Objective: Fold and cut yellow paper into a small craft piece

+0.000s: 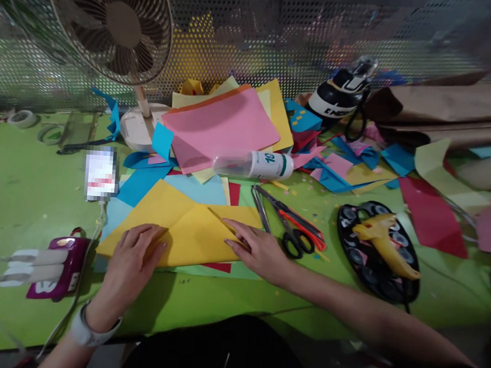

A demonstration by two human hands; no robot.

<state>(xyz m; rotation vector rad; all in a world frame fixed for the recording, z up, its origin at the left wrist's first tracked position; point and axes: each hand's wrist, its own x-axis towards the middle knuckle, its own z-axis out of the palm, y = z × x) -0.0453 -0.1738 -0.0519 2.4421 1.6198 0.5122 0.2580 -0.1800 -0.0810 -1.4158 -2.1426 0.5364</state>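
A folded sheet of yellow paper (197,237) lies on the green table, with light blue, red and other coloured sheets partly showing under it. My left hand (137,260) is on the left part of the yellow paper, its fingers bent and drawn toward the thumb on the paper. My right hand (257,251) touches the paper's right side, index finger stretched out and thumb apart from it. Close beyond the right hand lie black-handled scissors (298,242), an orange utility knife (307,227) and metal tweezers (260,207).
Behind the paper are a clear bottle (267,165) and pink sheets (228,124). At left are a fan (124,24), a phone (100,174) and a purple power strip (65,267). To the right sits a black oval tray (409,249) with a yellow glue gun (382,238).
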